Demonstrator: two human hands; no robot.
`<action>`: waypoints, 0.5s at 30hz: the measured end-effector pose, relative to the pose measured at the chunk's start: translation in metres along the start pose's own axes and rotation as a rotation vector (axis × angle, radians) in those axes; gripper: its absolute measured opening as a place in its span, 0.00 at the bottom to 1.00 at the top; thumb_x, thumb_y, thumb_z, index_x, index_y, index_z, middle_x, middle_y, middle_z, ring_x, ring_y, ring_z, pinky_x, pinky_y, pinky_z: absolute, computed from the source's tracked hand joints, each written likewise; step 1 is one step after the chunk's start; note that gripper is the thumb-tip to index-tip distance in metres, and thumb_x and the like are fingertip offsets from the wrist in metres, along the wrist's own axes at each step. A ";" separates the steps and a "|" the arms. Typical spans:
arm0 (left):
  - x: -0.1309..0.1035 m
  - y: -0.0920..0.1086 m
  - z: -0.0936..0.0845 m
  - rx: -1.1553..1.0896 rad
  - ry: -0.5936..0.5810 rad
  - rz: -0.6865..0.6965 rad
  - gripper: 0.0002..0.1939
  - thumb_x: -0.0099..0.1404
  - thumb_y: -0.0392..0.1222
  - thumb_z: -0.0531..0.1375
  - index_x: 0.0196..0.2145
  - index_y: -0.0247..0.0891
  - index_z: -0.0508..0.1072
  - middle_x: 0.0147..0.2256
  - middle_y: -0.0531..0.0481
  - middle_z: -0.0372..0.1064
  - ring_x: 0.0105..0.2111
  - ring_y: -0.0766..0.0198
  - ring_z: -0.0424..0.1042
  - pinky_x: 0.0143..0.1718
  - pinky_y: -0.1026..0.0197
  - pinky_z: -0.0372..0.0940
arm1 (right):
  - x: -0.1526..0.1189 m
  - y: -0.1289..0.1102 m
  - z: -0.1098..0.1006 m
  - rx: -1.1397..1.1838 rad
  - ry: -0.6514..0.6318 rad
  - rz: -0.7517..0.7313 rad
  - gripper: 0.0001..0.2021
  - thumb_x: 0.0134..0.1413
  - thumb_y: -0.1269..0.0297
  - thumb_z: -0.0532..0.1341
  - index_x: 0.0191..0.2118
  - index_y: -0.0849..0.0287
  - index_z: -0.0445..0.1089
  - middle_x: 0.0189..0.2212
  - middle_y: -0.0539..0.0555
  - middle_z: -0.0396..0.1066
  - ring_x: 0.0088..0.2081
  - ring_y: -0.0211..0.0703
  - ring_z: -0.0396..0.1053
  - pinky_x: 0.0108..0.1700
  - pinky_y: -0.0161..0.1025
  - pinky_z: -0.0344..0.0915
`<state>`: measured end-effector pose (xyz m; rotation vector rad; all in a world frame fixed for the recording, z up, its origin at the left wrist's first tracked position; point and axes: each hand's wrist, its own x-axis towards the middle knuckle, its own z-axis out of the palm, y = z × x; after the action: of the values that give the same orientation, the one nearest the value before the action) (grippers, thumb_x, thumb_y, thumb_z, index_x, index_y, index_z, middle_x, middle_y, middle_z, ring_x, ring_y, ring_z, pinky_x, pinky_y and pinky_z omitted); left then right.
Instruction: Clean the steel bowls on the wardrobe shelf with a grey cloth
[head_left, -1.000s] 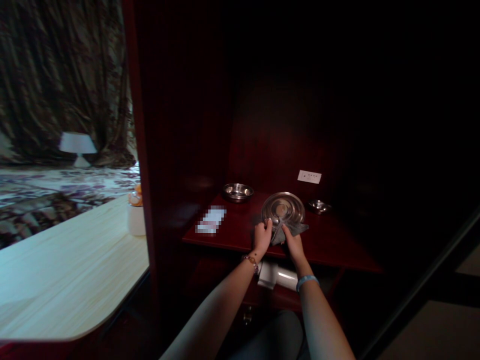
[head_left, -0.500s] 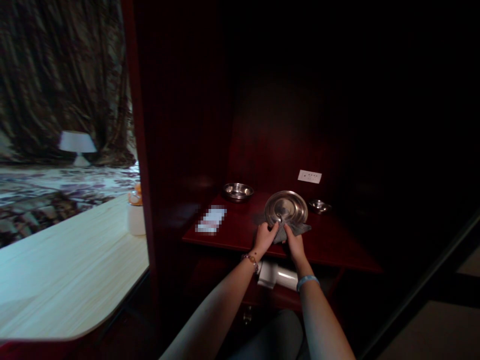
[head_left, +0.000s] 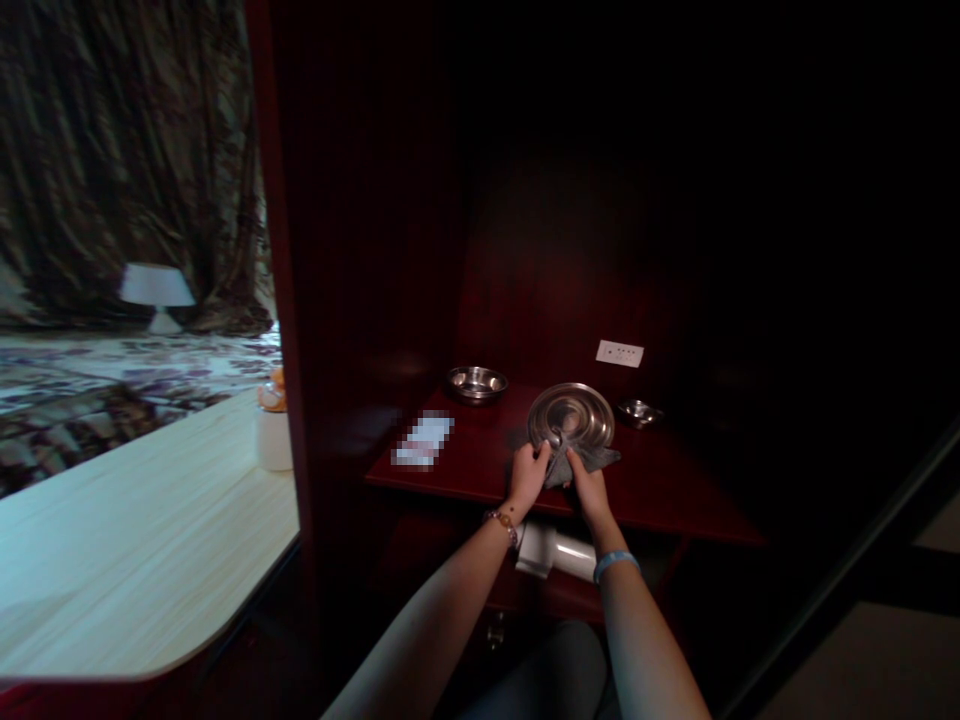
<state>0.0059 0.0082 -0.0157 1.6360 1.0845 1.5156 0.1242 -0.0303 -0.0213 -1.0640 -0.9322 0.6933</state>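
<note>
The left hand (head_left: pixel 529 470) grips the tilted plate (head_left: pixel 570 416) by its near rim over the shelf (head_left: pixel 675 490); the right hand (head_left: pixel 587 487) seemingly pinches a cloth (head_left: pixel 581 460) against it. A loose grip could drop the plate.

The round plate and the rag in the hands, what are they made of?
The plate looks like metal, probably steel: silvery, shiny, with bright ring-shaped glints. The rag looks like soft grey cloth: dull, limp and creased where the right hand grips it. The left hand holds the plate's edge. The shelf under them looks like dark red polished wood, faintly glossy.
</note>
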 end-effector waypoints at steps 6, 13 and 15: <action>-0.001 0.004 -0.004 0.055 0.063 -0.003 0.21 0.68 0.52 0.53 0.25 0.34 0.73 0.28 0.40 0.76 0.30 0.59 0.75 0.31 0.62 0.61 | -0.001 -0.002 0.002 -0.003 -0.010 -0.002 0.27 0.39 0.42 0.69 0.39 0.61 0.74 0.27 0.52 0.75 0.22 0.39 0.66 0.21 0.35 0.61; -0.001 0.003 -0.005 0.055 0.082 0.017 0.23 0.68 0.54 0.51 0.26 0.35 0.73 0.28 0.41 0.76 0.30 0.59 0.74 0.31 0.63 0.61 | -0.002 -0.002 0.002 -0.002 -0.011 0.000 0.28 0.39 0.43 0.69 0.41 0.61 0.74 0.30 0.52 0.75 0.23 0.38 0.66 0.21 0.34 0.61; -0.001 0.002 -0.006 0.057 0.073 0.023 0.22 0.68 0.54 0.51 0.26 0.35 0.73 0.28 0.41 0.76 0.30 0.59 0.75 0.31 0.63 0.61 | -0.002 -0.003 0.002 0.005 -0.002 0.006 0.27 0.39 0.43 0.69 0.40 0.62 0.74 0.29 0.52 0.75 0.23 0.38 0.65 0.21 0.34 0.61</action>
<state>0.0008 0.0062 -0.0132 1.6479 1.1612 1.5834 0.1212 -0.0322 -0.0186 -1.0623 -0.9287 0.7011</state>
